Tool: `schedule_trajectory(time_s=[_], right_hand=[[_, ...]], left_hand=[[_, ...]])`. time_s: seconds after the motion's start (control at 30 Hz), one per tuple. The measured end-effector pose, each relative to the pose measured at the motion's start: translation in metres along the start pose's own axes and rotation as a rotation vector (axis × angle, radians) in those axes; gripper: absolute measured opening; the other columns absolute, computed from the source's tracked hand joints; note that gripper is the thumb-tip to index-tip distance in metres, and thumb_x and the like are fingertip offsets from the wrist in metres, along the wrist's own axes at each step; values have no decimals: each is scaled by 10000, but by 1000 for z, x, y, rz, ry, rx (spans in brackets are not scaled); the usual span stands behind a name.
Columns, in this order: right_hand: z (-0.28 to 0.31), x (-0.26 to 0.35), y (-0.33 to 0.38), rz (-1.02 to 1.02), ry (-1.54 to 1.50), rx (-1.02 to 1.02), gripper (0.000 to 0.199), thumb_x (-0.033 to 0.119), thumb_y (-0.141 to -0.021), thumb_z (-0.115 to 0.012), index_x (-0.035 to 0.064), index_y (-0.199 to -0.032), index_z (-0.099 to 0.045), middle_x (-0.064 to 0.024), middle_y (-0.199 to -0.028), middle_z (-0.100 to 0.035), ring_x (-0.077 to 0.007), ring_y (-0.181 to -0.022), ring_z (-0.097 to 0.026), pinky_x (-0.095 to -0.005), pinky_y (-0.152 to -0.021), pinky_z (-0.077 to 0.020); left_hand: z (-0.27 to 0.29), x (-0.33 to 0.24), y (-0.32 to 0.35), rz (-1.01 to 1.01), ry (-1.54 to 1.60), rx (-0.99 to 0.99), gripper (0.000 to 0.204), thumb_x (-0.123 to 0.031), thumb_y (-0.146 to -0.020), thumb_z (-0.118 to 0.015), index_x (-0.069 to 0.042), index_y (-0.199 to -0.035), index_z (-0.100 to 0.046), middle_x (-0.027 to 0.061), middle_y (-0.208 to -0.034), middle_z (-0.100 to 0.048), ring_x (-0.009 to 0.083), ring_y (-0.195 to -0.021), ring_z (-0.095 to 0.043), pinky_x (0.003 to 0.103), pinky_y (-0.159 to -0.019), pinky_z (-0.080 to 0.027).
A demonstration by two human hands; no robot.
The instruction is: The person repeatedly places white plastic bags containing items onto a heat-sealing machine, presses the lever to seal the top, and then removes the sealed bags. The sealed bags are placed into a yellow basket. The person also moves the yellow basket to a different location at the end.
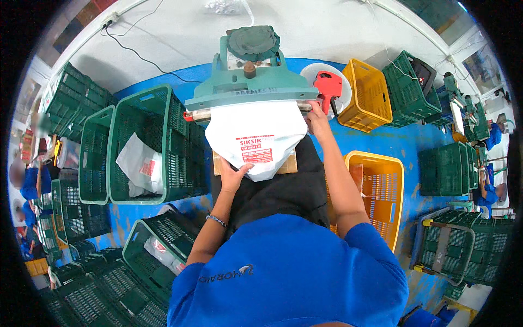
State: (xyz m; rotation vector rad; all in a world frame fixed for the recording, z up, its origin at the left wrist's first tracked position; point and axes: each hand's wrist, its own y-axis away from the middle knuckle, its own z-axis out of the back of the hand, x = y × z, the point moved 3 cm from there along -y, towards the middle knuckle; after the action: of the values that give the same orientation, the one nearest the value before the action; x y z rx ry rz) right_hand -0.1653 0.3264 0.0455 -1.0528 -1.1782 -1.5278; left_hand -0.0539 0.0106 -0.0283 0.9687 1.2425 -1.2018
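A white plastic bag (256, 131) with red print hangs from a green bag sealer (248, 84), its upper edge in the sealer's jaw. My left hand (234, 175) grips the bag's lower left part, thumb on the front and the other fingers partly hidden behind. At the bag's upper right corner, my right hand (316, 117) has its fingers closed by the end of the sealing bar, apparently pinching the bag's edge. A folded dark cloth (253, 42) lies on top of the sealer. Just right of it, a red label gun (328, 87) rests on a white round basin (344, 98).
Left of me, a green crate (169, 114) holds a similar white bag (139, 163); another green crate (136, 242) stands nearer. Yellow crates (366, 95) (395, 196) flank my right arm. A black cord (147, 61) runs along the wall. Other people work at both far sides.
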Motion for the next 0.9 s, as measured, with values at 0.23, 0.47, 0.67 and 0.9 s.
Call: schedule_trajectory(time_s=[0.23, 0.47, 0.67, 0.9], right_hand=[[-15, -4, -44, -151, -191, 167, 253, 114, -791, -481, 93, -977, -651, 15, -578, -463, -89, -447, -400, -250, -407, -275], [-20, 10, 37, -37, -622, -253, 365, 249, -890, -507, 44, -1188, -557, -45, -825, -589, -116, -599, -503, -249, -528, -380], [-48, 12, 78, -40, -620, -22, 479, 331, -898, -640, -18, -1216, -560, -74, -1150, -614, -171, -1041, -554, -311, -942, -389], [-51, 16, 82, -10, -542, -10, 424, 201, -850, -709, -18, -1191, -586, -55, -1133, -629, -133, -1036, -555, -286, -942, -381]], left_hand=[[0, -20, 0, 95, -9, 70, 857, -148, -623, -868, 55, -1270, -343, 191, -1233, -489, 266, -1157, -490, 368, -1004, -394], [16, -45, 3, -94, 2, 100, 738, -291, -771, -774, 39, -1302, -380, 143, -1208, -540, 227, -1102, -549, 334, -949, -437], [66, -41, -65, 73, 198, -147, 451, -350, -996, -431, -25, -1296, -520, 38, -980, -609, 158, -936, -574, 268, -815, -453], [70, -18, -156, -29, -244, -35, 384, -234, -897, -454, -72, -1241, -509, 235, -954, -639, 393, -831, -598, 410, -781, -462]])
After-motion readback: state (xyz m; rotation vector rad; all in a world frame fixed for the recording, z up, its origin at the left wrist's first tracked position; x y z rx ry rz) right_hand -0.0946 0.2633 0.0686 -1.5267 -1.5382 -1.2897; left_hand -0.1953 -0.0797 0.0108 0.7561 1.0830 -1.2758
